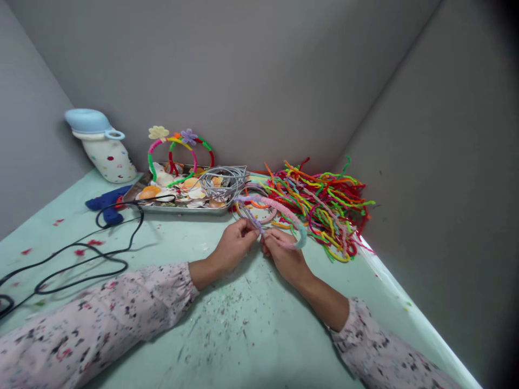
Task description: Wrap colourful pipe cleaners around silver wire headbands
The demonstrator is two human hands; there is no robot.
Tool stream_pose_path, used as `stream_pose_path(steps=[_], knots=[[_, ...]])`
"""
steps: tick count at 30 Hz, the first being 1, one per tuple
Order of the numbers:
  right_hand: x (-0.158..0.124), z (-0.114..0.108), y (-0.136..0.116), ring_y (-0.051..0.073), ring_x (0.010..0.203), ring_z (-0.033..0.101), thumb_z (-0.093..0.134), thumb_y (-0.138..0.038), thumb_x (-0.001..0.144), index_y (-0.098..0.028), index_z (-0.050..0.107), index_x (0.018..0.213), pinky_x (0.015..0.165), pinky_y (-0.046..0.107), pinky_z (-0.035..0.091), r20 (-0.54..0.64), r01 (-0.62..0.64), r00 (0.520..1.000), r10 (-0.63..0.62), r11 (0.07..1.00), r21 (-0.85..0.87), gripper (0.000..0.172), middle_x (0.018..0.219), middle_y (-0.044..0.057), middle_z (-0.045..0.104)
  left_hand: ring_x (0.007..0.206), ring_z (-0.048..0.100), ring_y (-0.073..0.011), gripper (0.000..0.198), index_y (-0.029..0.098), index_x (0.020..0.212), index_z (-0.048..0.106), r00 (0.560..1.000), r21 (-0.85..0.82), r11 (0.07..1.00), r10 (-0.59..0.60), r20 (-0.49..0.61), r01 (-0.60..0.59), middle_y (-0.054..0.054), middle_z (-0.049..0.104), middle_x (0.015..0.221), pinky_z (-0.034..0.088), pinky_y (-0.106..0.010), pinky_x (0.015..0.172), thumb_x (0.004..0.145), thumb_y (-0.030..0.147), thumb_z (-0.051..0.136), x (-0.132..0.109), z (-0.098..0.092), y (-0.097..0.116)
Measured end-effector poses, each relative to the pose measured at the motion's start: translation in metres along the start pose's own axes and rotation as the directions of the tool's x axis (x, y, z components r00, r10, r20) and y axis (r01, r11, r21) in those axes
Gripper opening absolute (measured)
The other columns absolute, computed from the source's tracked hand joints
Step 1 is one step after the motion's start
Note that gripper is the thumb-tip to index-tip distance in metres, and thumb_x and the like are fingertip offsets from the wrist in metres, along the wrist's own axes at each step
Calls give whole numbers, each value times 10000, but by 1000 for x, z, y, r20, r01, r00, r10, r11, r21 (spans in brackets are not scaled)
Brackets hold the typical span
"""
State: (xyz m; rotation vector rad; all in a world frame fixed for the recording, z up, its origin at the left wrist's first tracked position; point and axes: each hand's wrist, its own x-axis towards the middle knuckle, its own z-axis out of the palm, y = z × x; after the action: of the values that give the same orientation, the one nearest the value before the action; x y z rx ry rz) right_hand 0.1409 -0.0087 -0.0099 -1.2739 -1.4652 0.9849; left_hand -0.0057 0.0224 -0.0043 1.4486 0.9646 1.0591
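Over the middle of the table, my left hand [234, 244] and my right hand [285, 256] meet at the near side of a ring wrapped in pipe cleaners [286, 209]. Its fuzzy covering runs from lilac on the left through pink to pale teal on the right. The left fingers pinch the lilac stretch. Close beside them, the right fingers are closed on the ring too, near where the lilac part ends. Exactly what lies between the fingertips is partly hidden. Behind the ring, a loose pile of coloured pipe cleaners [324, 200] reaches almost to it.
A metal tray [186, 210] holds seashells, a coil of grey wire [223, 181] and two colourful flower-topped rings [172, 139]. Left of it are a blue glue gun [107, 200] with a black cord [132, 237] and a white bottle [108, 156]. Grey walls enclose the pale green table [227, 346].
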Motion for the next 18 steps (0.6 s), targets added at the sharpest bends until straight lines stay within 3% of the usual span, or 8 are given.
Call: stream_pose_path(steps=[18], knots=[[-1, 2, 0, 155, 565, 466, 490, -315, 846, -231, 577, 655, 544, 288, 350, -31, -64, 998, 63, 998, -13, 226, 580, -19, 526, 507, 410, -105, 145, 162, 734, 560, 1000, -4, 1000, -28, -6, 28, 37, 486, 572, 334, -254, 503, 763, 300, 594, 3, -1, -5]])
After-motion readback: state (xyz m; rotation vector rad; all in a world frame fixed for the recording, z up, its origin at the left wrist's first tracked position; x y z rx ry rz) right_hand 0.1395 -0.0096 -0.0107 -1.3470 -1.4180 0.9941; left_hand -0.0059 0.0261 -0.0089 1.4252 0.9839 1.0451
